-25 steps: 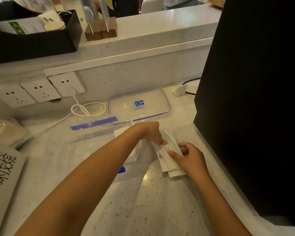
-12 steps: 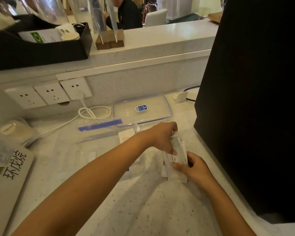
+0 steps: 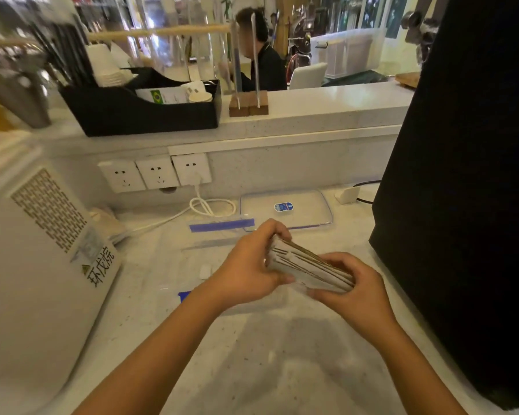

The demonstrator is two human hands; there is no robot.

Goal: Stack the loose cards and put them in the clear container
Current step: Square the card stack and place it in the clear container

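A stack of white cards (image 3: 306, 268) is held edge-on a little above the counter, slanting down to the right. My left hand (image 3: 249, 271) grips its left end and my right hand (image 3: 351, 292) grips its right end. The clear container (image 3: 204, 247), with blue latches, lies open on the counter just left of and behind my left hand, which partly hides it. A small white piece (image 3: 205, 271) shows inside or under it. The container's clear lid (image 3: 306, 205), with a blue sticker, lies flat behind the hands.
A white appliance (image 3: 36, 265) fills the left side. A tall black object (image 3: 462, 175) stands close on the right. Wall sockets (image 3: 156, 173) and a coiled white cable (image 3: 210, 205) are at the back. A black organiser (image 3: 138, 109) sits on the raised ledge; a person sits beyond.
The cards went from lying spread on the counter to a gathered stack lifted off it between both hands. The view has tilted upward.
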